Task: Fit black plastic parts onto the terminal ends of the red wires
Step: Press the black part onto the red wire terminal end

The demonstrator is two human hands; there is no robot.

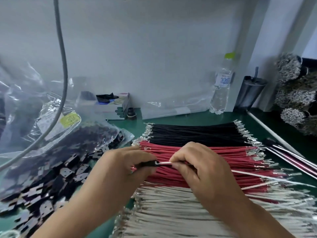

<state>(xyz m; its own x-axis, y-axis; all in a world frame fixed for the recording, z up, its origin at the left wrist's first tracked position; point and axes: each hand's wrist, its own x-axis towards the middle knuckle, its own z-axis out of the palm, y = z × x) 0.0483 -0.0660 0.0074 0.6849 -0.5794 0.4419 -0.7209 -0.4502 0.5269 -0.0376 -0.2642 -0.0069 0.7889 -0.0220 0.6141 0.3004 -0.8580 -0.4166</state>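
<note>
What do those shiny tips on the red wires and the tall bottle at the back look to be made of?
Tips on the red wires: probably thin bare metal, silvery and glinting, folded like stamped sheet. Bottle: clear plastic by its look, see-through and ribbed, with a green cap and paper-like label.

One head-worn camera looks forward and down, close above the worktop (231, 115). It faces the rear wall (154, 48)

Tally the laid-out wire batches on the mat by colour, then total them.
Black wire batch: 1
Red wire batch: 1
White wire batch: 1
Total: 3 batches
</note>
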